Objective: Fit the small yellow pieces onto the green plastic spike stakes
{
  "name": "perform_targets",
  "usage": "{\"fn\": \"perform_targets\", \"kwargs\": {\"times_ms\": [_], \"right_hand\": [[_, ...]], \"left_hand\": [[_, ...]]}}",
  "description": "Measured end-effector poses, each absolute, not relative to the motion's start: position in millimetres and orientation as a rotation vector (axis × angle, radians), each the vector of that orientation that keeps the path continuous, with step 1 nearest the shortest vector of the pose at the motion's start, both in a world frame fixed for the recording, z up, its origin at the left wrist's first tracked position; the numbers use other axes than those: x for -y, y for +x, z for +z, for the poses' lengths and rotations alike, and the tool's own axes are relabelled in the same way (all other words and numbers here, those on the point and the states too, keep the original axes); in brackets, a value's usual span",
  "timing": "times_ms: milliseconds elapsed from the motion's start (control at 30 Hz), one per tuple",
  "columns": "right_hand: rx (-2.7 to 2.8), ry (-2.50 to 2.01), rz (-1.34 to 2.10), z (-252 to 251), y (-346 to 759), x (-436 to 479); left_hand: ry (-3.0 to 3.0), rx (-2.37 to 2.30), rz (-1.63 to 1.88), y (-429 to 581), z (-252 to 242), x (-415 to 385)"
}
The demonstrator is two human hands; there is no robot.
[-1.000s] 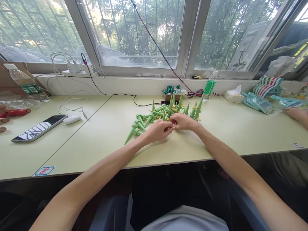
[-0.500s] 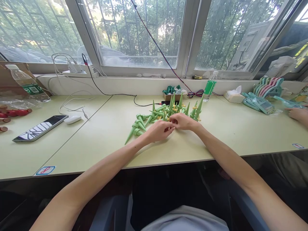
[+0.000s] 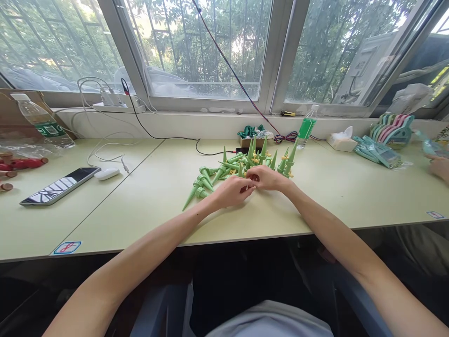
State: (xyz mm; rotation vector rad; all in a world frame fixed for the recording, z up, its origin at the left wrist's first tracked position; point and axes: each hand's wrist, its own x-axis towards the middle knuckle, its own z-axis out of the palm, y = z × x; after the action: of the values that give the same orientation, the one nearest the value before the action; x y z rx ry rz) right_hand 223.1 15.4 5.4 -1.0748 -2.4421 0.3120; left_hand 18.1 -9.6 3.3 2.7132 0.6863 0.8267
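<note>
My left hand (image 3: 232, 192) and my right hand (image 3: 265, 178) meet at the fingertips over the pale table, close in front of a heap of green plastic plant-watering spikes (image 3: 206, 180). Both hands have curled, pinching fingers. Whatever lies between them is hidden or too small to make out. Just behind my left fingers a spike tip (image 3: 240, 169) points up; I cannot tell whether it is held. Several spikes with small yellow valves stand upright behind my right hand, one green spike (image 3: 289, 159) among them. Those on the left lie on their sides.
A phone (image 3: 60, 187) and a white earbud case (image 3: 107, 173) lie left. Behind the heap are a small box (image 3: 255, 142) and a bottle with a green label (image 3: 307, 127). Tissues (image 3: 342, 141), bagged blue items (image 3: 378, 152) and another person's hand (image 3: 440, 167) are at right.
My hands stay together in nearly the same place. At the far right, the other person's hand has shifted slightly right and the blue bag by it has lifted.
</note>
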Motion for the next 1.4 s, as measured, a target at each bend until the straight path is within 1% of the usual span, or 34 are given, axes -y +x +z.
{"fn": "perform_targets", "kwargs": {"times_ms": [433,1133,1300,1400], "right_hand": [[2.413,-1.092,0.380,4.6,222.8,-18.8],[2.387,-1.130,0.336,0.9,221.4,-20.5],[2.370,-1.084,0.303,-0.8,220.2,-21.2],[2.360,-1.058,0.259,-1.7,219.6,-22.1]], "left_hand": [[2.710,-0.681,0.816,18.4,3.6,9.2],[2.717,-0.705,0.778,18.0,4.6,9.8],[2.702,-0.743,0.875,18.9,2.1,7.3],[2.632,-0.813,1.119,19.5,0.7,3.5]]}}
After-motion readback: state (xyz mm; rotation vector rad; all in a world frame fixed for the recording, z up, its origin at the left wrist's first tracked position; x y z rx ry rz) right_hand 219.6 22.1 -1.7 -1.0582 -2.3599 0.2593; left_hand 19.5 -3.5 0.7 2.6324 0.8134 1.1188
